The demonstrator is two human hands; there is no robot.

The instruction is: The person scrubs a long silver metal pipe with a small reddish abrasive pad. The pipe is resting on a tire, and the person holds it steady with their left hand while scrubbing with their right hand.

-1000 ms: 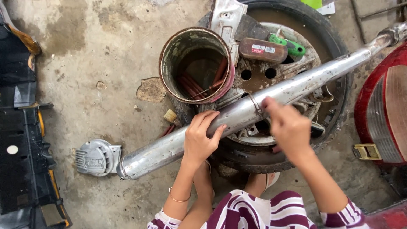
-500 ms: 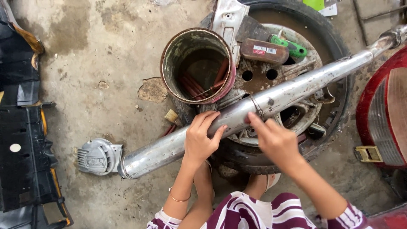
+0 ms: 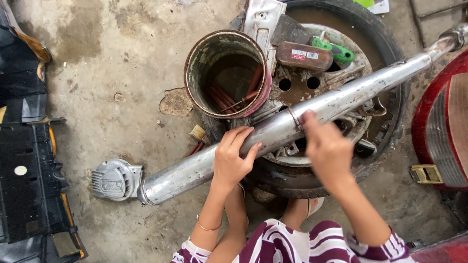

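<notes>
A long chrome exhaust pipe (image 3: 204,164) lies slanted across an old car wheel (image 3: 385,126), its wide end at the lower left and its thin end at the upper right. My left hand (image 3: 233,157) rests on the pipe's thick part, fingers wrapped over the top. My right hand (image 3: 327,148) sits further up the pipe, its fingertips on a seam band (image 3: 294,118) around the tube. What the right fingers pinch, if anything, is hidden.
A rusty open can (image 3: 225,73) with red rods inside stands on the wheel. A brown brush block and a green-handled tool (image 3: 336,50) lie behind it. A grey engine cover (image 3: 114,179) lies on the concrete, black plastic panels (image 3: 29,170) at the left, a red part (image 3: 438,122) at the right.
My right hand slid down the pipe toward me and back up a little to the seam band. The left hand and the pipe stayed in place.
</notes>
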